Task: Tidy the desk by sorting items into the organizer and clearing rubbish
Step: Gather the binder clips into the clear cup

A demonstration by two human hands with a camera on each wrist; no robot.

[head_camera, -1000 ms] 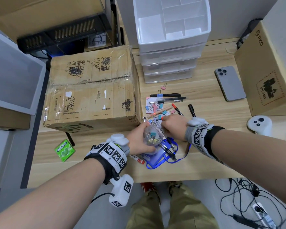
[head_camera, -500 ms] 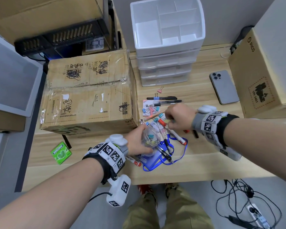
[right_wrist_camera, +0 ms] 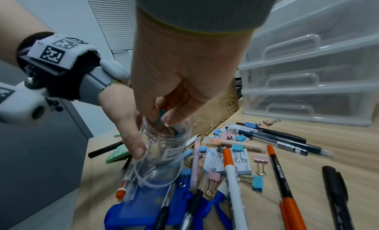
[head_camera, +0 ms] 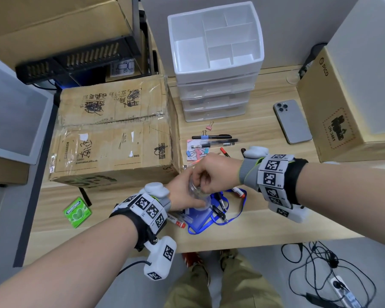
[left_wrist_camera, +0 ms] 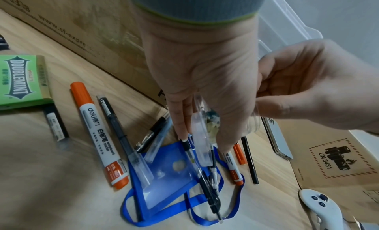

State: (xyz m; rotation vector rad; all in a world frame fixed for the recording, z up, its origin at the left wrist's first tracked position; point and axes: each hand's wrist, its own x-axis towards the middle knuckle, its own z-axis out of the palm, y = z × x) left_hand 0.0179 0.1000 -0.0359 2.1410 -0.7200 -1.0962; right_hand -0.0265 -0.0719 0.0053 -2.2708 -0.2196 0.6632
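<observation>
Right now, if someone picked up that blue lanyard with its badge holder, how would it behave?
Probably floppy: the blue lanyard lies in loose loops on the desk, so its strap would likely dangle. Its badge holder looks like thin clear plastic, so probably light and bendy. Several pens lie across it; lifting it would likely roll them off.

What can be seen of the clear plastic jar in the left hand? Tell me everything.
The clear plastic jar is a small round transparent container with an open mouth and a white printed label on its side. It is held tilted above the blue badge holder. The left hand wraps round its wall. The right hand has its fingertips at the mouth, pinching a teal binder clip. Teal and pale things lie inside, blurred.
</observation>
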